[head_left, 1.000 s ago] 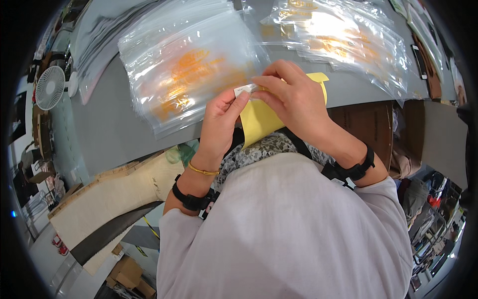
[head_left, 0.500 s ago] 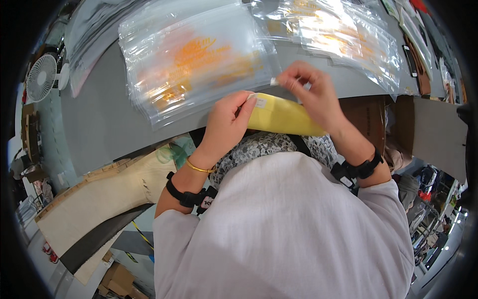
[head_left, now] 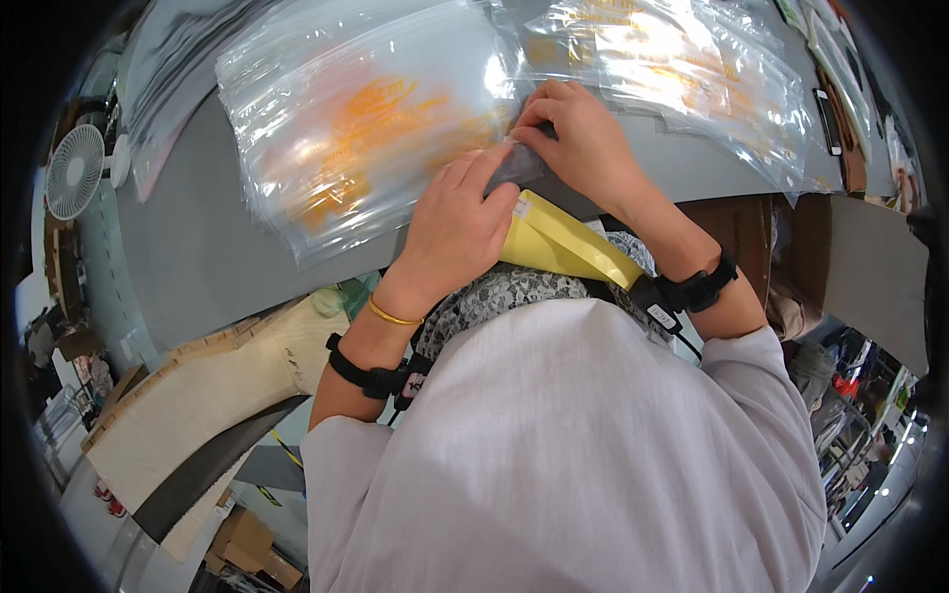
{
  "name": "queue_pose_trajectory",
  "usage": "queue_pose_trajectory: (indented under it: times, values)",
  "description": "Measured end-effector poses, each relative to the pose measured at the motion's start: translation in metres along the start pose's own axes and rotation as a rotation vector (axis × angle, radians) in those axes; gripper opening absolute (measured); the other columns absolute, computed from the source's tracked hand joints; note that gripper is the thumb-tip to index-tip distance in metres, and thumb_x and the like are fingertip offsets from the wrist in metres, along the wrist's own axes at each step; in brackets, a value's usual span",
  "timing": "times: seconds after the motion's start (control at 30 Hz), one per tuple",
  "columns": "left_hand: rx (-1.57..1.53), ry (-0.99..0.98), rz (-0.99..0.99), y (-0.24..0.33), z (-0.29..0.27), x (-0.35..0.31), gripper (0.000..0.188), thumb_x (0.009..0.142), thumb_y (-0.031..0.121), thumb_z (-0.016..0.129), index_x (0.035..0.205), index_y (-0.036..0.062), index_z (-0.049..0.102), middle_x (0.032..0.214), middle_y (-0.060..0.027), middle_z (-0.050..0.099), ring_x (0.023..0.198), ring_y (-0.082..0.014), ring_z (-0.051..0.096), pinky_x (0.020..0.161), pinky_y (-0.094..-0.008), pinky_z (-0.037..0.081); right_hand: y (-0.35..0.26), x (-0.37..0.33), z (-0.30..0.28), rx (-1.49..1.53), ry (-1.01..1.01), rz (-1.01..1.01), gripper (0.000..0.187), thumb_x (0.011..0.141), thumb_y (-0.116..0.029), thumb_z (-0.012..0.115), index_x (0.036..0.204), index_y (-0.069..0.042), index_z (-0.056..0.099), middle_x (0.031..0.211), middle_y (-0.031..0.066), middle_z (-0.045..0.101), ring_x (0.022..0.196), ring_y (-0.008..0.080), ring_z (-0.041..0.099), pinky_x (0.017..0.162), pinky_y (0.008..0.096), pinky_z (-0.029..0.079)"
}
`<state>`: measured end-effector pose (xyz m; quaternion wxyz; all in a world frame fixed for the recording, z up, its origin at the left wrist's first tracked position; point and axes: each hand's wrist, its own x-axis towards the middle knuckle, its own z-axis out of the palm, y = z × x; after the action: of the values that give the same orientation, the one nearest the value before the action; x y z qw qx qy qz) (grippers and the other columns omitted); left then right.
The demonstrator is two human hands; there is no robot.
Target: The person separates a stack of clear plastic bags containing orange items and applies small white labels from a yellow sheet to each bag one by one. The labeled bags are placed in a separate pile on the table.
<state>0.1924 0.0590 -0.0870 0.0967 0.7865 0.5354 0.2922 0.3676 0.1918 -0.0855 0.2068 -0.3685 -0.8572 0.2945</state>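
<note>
My left hand point(head_left: 460, 217) is over the table's front edge, index finger stretched to the right corner of a clear plastic bag point(head_left: 435, 74) with orange print. A folded yellow sheet point(head_left: 563, 242) with a small white label point(head_left: 522, 208) projects from beside its thumb and hangs over my lap; the fingers around the sheet are partly hidden. My right hand point(head_left: 578, 143) pinches a small white piece point(head_left: 511, 139), apparently a sticker, at the same bag corner. The fingertips of both hands nearly meet there. The bag lies flat on top of a stack.
More printed clear bags point(head_left: 692, 79) lie fanned out at the back right of the grey table point(head_left: 188, 247). A white fan point(head_left: 75, 173) stands at far left. A phone point(head_left: 827, 121) lies at far right. An open cardboard box point(head_left: 736, 232) is below the table edge.
My right hand has moved up and left with the small white piece to the bag's corner. My left index finger has stretched forward to it. The yellow sheet has tilted.
</note>
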Motion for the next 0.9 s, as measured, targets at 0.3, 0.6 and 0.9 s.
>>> queue_pose_trajectory:
  times: [0.3,0.6,0.9]
  values:
    - [0.044,-0.081,-0.003,0.000,-0.001,0.006,0.015,0.085,0.007,0.070,0.098,0.0005,0.066,0.140,-0.0183,0.064,0.117,-0.0339,0.060,0.098,-0.0461,0.053,0.023,0.003,-0.021,-0.484,0.333,-0.210,0.035,0.087,-0.026,0.083,0.117,-0.010,0.073,0.117,0.0057,0.069,0.107,0.0299,0.066,0.092,0.0405,0.055]
    - [0.068,-0.101,-0.026,0.005,-0.014,-0.017,0.017,0.084,0.006,0.070,0.099,-0.0001,0.065,0.147,-0.0164,0.063,0.116,-0.0326,0.060,0.099,-0.0453,0.051,0.037,0.027,-0.034,-0.434,0.185,-0.140,0.040,0.088,-0.043,0.084,0.102,-0.007,0.077,0.109,0.0087,0.070,0.105,0.0329,0.066,0.091,0.0432,0.053]
    - [-0.047,0.064,-0.063,0.006,-0.015,-0.034,0.011,0.088,0.005,0.069,0.097,0.0005,0.067,0.130,-0.0146,0.070,0.108,-0.0342,0.062,0.093,-0.0465,0.054,-0.004,0.053,-0.005,-0.006,0.196,-0.006,0.027,0.097,-0.030,0.078,0.107,-0.005,0.074,0.094,0.0093,0.074,0.078,0.0267,0.070,0.068,0.0383,0.054]
